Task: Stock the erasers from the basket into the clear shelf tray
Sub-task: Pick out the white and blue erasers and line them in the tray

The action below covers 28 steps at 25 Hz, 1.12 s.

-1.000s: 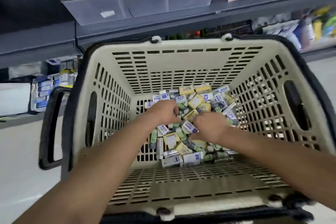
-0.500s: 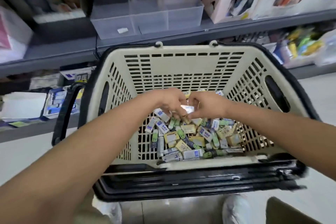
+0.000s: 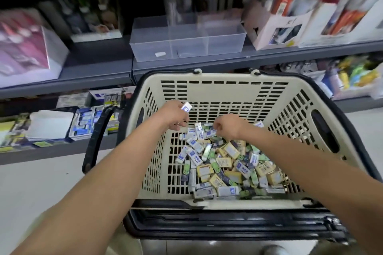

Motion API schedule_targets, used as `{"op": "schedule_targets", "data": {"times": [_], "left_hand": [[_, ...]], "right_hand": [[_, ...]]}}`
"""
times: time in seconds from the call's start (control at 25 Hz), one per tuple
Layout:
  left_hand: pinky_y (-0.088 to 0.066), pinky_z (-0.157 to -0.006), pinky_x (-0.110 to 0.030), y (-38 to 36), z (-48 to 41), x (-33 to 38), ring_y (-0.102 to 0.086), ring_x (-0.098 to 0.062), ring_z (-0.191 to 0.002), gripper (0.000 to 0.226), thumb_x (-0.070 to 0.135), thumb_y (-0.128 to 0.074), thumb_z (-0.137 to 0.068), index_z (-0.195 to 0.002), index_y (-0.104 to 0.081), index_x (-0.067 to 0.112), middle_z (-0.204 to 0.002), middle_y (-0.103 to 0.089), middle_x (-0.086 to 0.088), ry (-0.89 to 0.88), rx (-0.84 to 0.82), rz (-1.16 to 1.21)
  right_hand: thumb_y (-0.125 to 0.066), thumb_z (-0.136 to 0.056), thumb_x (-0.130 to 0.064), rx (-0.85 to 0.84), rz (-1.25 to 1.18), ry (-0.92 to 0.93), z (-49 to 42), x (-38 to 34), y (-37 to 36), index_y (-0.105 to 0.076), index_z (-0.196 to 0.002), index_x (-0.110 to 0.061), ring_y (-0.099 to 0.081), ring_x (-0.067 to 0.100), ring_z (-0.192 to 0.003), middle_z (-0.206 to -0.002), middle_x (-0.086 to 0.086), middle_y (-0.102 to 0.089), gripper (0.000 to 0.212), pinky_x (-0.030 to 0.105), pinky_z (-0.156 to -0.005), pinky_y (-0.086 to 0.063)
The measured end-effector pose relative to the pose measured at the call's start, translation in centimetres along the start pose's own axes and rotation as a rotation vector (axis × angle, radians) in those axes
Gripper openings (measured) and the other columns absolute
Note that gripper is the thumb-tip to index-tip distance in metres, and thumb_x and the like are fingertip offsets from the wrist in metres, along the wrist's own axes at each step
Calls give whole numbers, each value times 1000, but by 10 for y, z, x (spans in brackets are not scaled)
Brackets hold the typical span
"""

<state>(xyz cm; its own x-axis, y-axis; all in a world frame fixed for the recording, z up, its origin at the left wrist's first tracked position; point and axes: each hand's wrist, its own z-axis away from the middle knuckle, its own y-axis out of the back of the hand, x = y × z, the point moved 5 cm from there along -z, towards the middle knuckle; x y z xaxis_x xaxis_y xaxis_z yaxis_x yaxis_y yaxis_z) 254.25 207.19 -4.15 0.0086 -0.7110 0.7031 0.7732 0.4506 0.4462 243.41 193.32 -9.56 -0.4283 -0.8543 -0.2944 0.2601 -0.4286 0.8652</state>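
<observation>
Cream plastic basket [image 3: 217,89] sits on the floor in front of the shelves, bottom piled with small wrapped erasers [image 3: 226,159] in white-blue, yellow and green. Left hand [image 3: 175,116] is raised above the pile, fingers pinched on one white-blue eraser [image 3: 186,107], which sticks out past the fingertips toward the shelf. Right hand [image 3: 229,126] is lower, curled down at the far end of the pile, fingertips closed on another white-blue eraser there. Hands are apart, a gap between them, both over the basket's far half.

Clear tray [image 3: 186,47] sits on the grey shelf [image 3: 93,70] straight ahead and above the basket, just past its far rim. It looks nearly bare inside, only a small white piece [image 3: 160,54] near the front left; cannot tell what it is. Tray's long axis runs left to right, with dividers inside.

Left hand is nearer the tray and already loaded, so the next move is likely up and forward over the rim into the left section. Stocking barely begun.
</observation>
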Motion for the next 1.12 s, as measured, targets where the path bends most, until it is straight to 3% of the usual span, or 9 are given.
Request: {"op": "schedule_targets", "data": {"times": [0.08, 0.24, 0.44, 0.6, 0.84, 1.12], "left_hand": [[-50, -55, -21, 0, 0, 1, -60, -10, -71, 35, 2, -55, -89, -122, -51, 12, -88, -61, -2, -6, 21, 9], [-47, -54, -22, -2, 3, -2, -61, -16, -81, 31, 1, -56, -88, -117, -54, 12, -99, -63, -7, -39, 58, -31], [-52, -72, -37, 8, 4, -19, -63, -32, -100, 20, -3, -51, -87, -102, -54, 10, -110, -63, -18, 18, 141, -79], [-53, -73, -36, 4, 5, -23, -64, -29, -96, 15, 0, -51, -86, -92, -56, 14, -104, -63, -15, 9, 140, -116], [-49, -60, -28, -11, -5, -14, -64, -24, -92, 27, 4, -53, -88, -114, -53, 12, -102, -63, -11, -40, 53, -159], [-46, -64, -34, -27, -6, 0, -60, -26, -77, 15, 5, -49, -86, -84, -50, 19, -78, -58, -6, -166, 82, -320]], "right_hand": [[-57, -87, -17, -25, 63, -15, -11, -2, -12, -57, -119, -15, -56, 21, -102, -119, 5, -58, 32, 30, -79, -46], [-58, -89, -24, -44, 76, -20, -18, 7, -36, -49, -132, -14, -48, 28, -116, -132, 11, -42, 45, 35, -97, -41], [-54, -91, -23, -90, 44, -34, -21, 9, -44, -51, -126, -11, -47, 27, -114, -128, 13, -40, 37, 35, -97, -39], [-52, -91, -18, -94, 23, -5, -13, 0, -42, -48, -123, -14, -47, 27, -114, -129, 11, -44, 32, 34, -94, -41], [-52, -93, -23, -85, -173, -26, 21, 5, -13, -46, -121, -18, -55, 27, -111, -131, 8, -51, 29, 37, -88, -49], [-55, -92, -20, 75, -300, -124, 55, 35, 9, -50, -119, -17, -58, 24, -107, -128, 5, -52, 28, 33, -87, -48]]}}
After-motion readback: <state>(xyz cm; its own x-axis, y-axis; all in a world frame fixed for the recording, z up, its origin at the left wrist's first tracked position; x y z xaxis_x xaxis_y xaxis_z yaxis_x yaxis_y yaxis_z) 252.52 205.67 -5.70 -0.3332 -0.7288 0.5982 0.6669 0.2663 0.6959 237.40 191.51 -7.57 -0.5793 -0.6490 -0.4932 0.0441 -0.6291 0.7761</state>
